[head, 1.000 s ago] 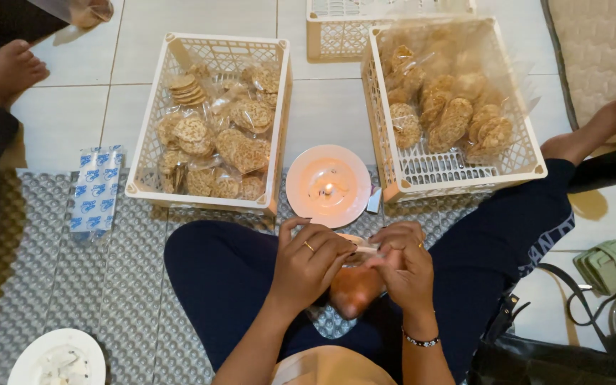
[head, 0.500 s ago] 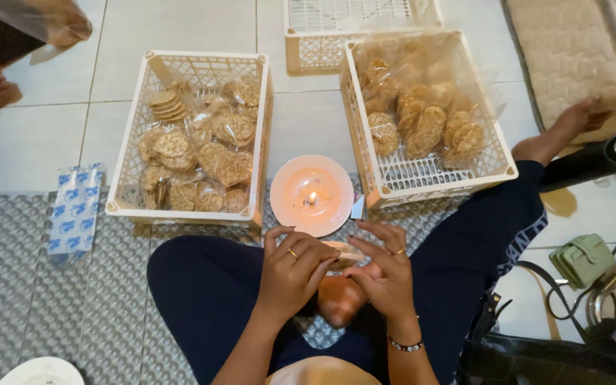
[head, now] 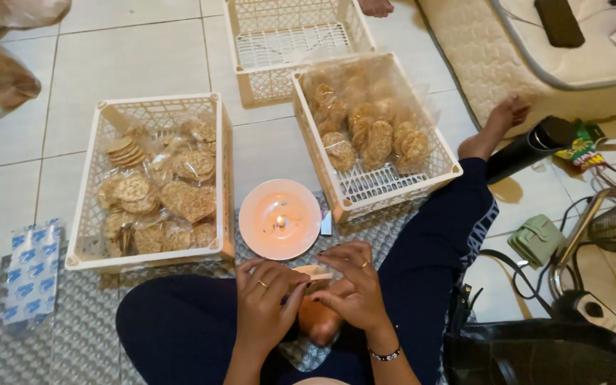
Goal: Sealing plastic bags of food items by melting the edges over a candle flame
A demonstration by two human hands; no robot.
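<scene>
A small clear packet of brown crackers (head: pixel 315 274) lies pinched at its top edge, low over the lap, just near of the lit candle dish (head: pixel 280 219).

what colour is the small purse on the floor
Pale green small purse, clearest in the head view.

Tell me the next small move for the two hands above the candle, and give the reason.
Probably lower the small pale packet toward the candle flame. The left hand and right hand pinch it together just short of the pink dish, apart from the flame. Packed crackers fill the right crate, so sealing the edge seems likely.
</scene>
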